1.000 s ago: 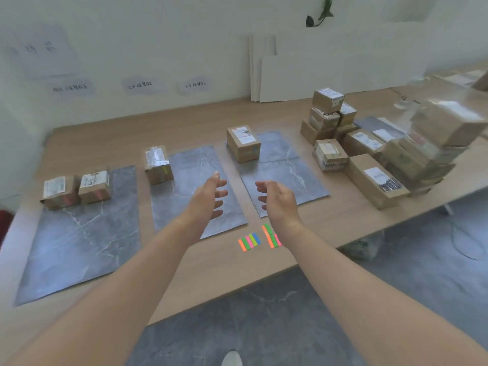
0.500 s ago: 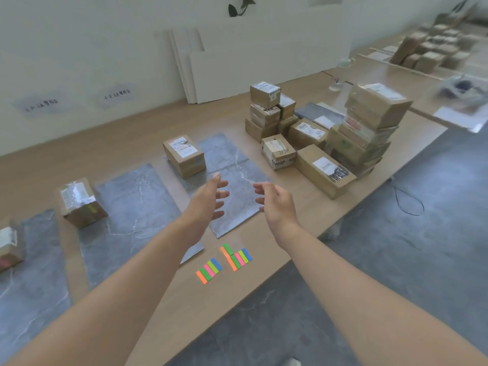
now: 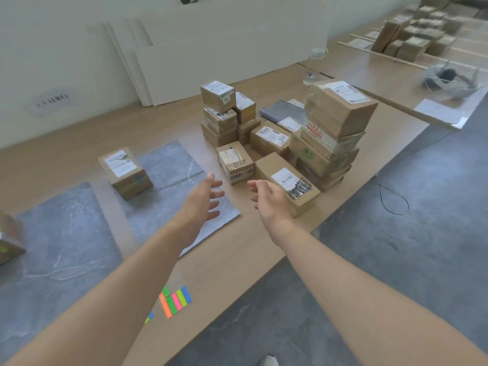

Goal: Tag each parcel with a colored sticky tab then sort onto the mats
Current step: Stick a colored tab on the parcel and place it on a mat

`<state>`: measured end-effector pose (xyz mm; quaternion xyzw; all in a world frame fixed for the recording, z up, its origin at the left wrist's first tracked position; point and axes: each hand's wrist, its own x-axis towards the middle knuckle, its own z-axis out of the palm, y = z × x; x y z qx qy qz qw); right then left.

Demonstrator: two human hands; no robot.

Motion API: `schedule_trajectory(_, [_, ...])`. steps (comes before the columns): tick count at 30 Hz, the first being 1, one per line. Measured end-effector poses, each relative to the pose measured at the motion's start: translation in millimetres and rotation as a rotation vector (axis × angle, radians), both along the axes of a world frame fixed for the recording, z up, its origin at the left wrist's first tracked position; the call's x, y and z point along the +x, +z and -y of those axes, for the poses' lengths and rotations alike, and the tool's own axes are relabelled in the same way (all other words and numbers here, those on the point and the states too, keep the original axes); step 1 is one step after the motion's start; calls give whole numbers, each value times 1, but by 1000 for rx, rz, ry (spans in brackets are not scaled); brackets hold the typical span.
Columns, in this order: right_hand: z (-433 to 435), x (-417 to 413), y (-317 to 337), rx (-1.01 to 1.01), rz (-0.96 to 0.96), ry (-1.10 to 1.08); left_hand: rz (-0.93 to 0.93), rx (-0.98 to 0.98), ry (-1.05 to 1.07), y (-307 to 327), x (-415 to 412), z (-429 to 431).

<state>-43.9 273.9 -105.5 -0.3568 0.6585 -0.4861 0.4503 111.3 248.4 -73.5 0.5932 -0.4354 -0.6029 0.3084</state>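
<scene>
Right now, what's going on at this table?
A person holds out the left hand and right hand, both open and empty, just short of the pile of parcels on the table. The nearest small parcel lies just ahead of the fingers, untouched. One box sits at the left edge of a grey mat. The coloured tabs lie near the table's front edge, beside the left forearm.

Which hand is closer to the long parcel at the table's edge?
Right. The right hand is at the long parcel, overlapping its near end; the left hand is farther left, over a grey mat.
</scene>
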Motion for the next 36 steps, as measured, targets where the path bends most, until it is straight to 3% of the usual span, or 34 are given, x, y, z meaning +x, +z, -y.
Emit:
schedule_trajectory(10, [84,-57,-14,50,10,5,-3,29,52,-11,-54,77])
schedule_trajectory(24, [220,-59,-60,152,-54,59,-14,116,126,-72,-55,207])
schedule_trajectory(36, [296,-61,-116,241,-158,140,-38,214,242,-138,-67,259])
